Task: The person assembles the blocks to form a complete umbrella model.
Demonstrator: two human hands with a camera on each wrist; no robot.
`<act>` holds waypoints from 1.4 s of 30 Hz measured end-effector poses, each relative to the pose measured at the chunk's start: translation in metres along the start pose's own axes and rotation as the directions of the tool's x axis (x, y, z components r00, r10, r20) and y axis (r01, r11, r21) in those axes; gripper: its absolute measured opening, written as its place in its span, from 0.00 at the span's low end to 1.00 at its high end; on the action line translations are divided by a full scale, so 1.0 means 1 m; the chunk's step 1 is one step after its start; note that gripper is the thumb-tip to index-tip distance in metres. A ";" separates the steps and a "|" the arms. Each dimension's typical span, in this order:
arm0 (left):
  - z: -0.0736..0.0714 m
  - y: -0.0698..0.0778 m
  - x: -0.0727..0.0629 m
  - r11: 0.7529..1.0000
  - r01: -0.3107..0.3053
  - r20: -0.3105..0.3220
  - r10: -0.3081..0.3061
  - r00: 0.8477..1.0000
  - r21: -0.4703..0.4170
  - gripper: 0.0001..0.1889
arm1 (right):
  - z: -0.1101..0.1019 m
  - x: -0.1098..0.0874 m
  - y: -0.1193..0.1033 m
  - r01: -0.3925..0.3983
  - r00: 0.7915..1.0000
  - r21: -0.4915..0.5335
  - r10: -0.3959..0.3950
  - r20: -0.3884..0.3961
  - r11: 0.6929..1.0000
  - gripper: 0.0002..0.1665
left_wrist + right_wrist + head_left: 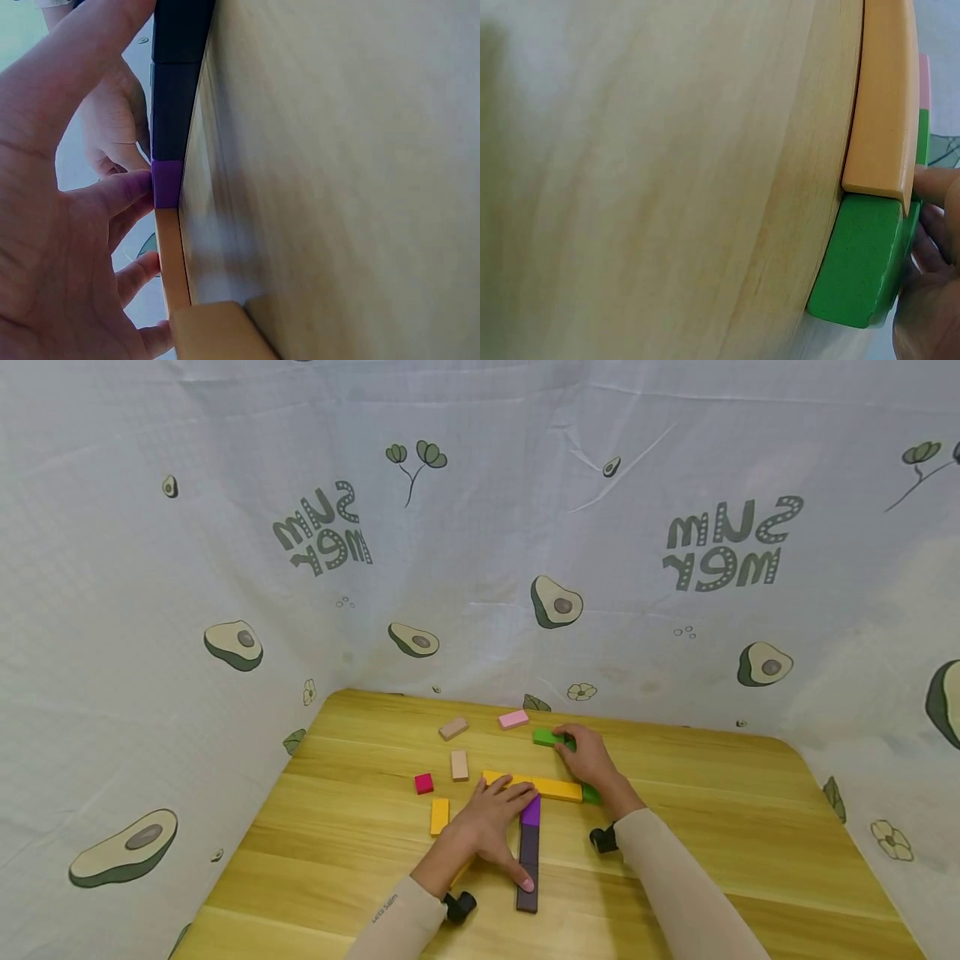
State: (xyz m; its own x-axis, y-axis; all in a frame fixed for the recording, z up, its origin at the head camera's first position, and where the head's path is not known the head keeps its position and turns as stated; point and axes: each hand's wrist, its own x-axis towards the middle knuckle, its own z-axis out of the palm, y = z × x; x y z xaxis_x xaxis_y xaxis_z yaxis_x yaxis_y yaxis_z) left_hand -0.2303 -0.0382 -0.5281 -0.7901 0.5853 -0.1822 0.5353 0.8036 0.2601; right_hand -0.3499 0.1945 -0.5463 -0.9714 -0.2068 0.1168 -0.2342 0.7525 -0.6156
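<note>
My left hand lies spread over a T of blocks. Its fingers reach the orange row and the purple block, while the thumb touches the dark block row. Past the orange row, my right hand pinches the right end of a light green block between thumb and fingers. Something darker green shows between those fingers, partly hidden. A dark green block sits against the right end of the orange row.
Around the T lie a pink block, two tan blocks, one farther back and one nearer, a red cube and a yellow-orange block. Another orange block is partly under the left wrist. A printed curtain hangs behind the table.
</note>
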 end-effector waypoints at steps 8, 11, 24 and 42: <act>0.002 -0.001 0.000 1.000 -0.003 0.000 0.003 1.000 0.001 0.73 | -0.001 -0.001 0.000 0.002 1.000 -0.008 -0.002 0.000 1.000 0.18; 0.002 -0.001 0.000 1.000 -0.005 -0.003 0.005 1.000 0.002 0.72 | -0.001 -0.001 0.000 0.001 1.000 -0.007 -0.001 0.004 1.000 0.18; 0.001 0.001 0.000 1.000 -0.005 0.003 0.005 1.000 0.005 0.73 | -0.019 -0.018 0.011 0.046 0.999 0.028 -0.046 0.007 0.999 0.30; 0.000 0.002 -0.002 1.000 -0.012 -0.009 0.012 1.000 -0.007 0.73 | -0.030 -0.059 0.011 0.097 0.990 -0.072 -0.089 0.109 0.993 0.47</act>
State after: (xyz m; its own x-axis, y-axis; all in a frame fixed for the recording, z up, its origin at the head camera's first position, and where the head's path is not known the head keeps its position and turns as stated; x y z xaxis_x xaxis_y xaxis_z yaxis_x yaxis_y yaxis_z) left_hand -0.2279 -0.0377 -0.5270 -0.7864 0.5937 -0.1709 0.5425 0.7959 0.2686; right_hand -0.2965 0.2338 -0.5369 -0.9365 -0.3399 0.0859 -0.3300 0.7718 -0.5436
